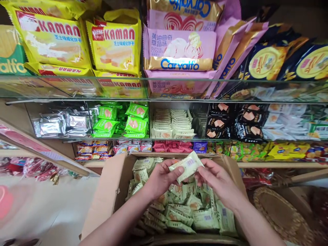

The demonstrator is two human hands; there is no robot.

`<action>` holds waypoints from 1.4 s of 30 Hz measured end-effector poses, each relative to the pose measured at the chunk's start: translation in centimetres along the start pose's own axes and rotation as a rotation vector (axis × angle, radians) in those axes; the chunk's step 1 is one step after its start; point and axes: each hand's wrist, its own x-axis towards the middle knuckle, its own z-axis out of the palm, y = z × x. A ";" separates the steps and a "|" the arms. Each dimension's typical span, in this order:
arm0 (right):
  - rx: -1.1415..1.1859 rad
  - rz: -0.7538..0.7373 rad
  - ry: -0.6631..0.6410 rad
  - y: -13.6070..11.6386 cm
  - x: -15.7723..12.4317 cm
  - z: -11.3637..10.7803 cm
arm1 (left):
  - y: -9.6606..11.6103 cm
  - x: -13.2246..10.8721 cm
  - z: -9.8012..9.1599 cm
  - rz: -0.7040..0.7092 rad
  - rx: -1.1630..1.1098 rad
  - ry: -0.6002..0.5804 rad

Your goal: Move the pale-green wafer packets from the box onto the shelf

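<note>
A pale green wafer packet (188, 166) with a barcode faces up between my hands, above an open cardboard box. My left hand (164, 176) grips its left end, thumb on top. At the right end, the fingers of my right hand (214, 177) close on its edge. Below, the cardboard box (107, 184) holds a loose heap of similar pale green packets (179, 213), some partly hidden by my forearms. Straight ahead on the middle shelf, upright rows of matching packets (171, 124) fill a glass-sided compartment.
Green packets (134, 118) and silver packets (52, 124) lie left of the rows, black packets (220, 119) to the right. A glass ledge (123, 89) fronts the upper shelf of yellow wafer bags (114, 44) and pink cookie bags (180, 49). A woven basket (282, 212) stands at lower right.
</note>
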 end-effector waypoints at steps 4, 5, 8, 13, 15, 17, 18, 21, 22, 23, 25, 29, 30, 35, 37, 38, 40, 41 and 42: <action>0.039 -0.062 0.110 0.7 0.3 0.6 | -0.3 -0.2 -0.2 0.016 -0.023 0.039; 0.014 -0.074 0.124 0.7 0.2 0.6 | -0.3 -0.3 -0.2 0.019 -0.045 0.060; -0.175 -0.238 0.204 0.4 -0.3 0.6 | -0.2 -0.6 0.0 0.041 -0.149 0.162; -0.560 -0.728 0.215 0.1 -1.4 0.9 | 0.9 -1.0 0.3 -0.033 -0.474 0.066; -0.588 -0.761 0.165 0.4 -1.6 1.2 | 1.2 -0.9 0.5 0.040 -0.497 0.079; -0.515 -0.696 0.199 0.7 -1.5 1.7 | 1.2 -0.7 0.6 0.092 -0.475 0.122; -0.446 -0.618 0.230 0.9 -1.3 2.0 | 1.2 -0.7 0.7 0.098 -0.463 0.133; -0.211 -0.333 0.283 1.1 -0.8 2.6 | 0.9 -0.7 0.8 0.108 -0.433 0.139; -0.160 -0.260 0.262 1.1 -0.6 2.7 | 0.8 -0.7 0.7 0.111 -0.421 0.130; -0.135 -0.210 0.226 1.1 -0.5 2.7 | 0.7 -0.8 0.6 0.116 -0.400 0.120; -0.158 -0.166 0.138 1.3 -0.4 2.4 | 0.6 -0.9 0.0 0.136 -0.315 0.093; -0.227 -0.140 0.086 2.0 -0.8 2.3 | 0.4 -1.1 -1.3 0.102 -0.060 0.082; -0.185 -0.117 0.092 2.2 -1.0 2.5 | 0.2 -1.2 -1.4 0.084 -0.044 0.109; 0.133 -0.002 0.141 2.6 -1.0 4.1 | -1.0 -1.4 -1.6 0.007 -0.181 0.216; 0.148 -0.020 0.205 2.6 -0.7 4.3 | -1.4 -1.5 -1.5 0.002 -0.203 0.189; 0.142 -0.028 0.229 2.6 -0.5 4.2 | -1.6 -1.5 -1.5 0.011 -0.223 0.189; 0.128 -0.028 0.272 2.5 -0.1 4.1 | -1.8 -1.5 -1.3 0.028 -0.297 0.214; 0.129 -0.027 0.289 2.5 0.0 4.0 | -1.8 -1.5 -1.2 0.036 -0.341 0.231; 0.139 -0.029 0.302 2.4 0.1 4.0 | -1.8 -1.5 -1.0 0.038 -0.377 0.245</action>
